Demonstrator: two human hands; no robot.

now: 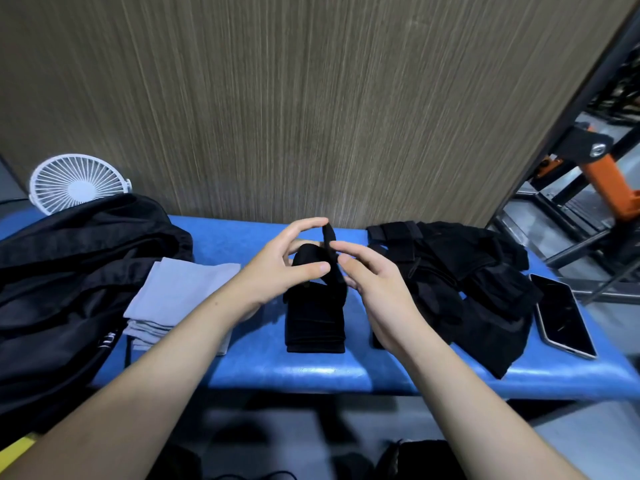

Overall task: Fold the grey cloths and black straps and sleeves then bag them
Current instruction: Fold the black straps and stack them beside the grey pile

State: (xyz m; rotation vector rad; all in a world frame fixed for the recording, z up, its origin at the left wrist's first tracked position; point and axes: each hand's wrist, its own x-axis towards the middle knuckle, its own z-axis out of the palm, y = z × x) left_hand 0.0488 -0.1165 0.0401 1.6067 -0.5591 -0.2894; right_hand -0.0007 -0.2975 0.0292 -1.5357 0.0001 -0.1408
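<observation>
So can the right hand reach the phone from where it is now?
Probably yes: the phone lies uncovered at the right end of the bench, but the right hand is busy pinching a black strap.

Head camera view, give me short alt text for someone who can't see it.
Two bare hands, left hand and right hand, pinch a black strap above a folded black stack on a blue bench, folded grey cloths lying left.

Blue tabletop (pixel 242 237) crowded, black bag (pixel 69 271) filling its left end, grey cloth stack (pixel 173 292) beside it, folded black stack (pixel 315 323) at centre, black pile (pixel 467 282) and phone (pixel 562 315) to the right, bare strips between stacks and along the front edge, wood-grain panel (pixel 311 98) close behind.
</observation>
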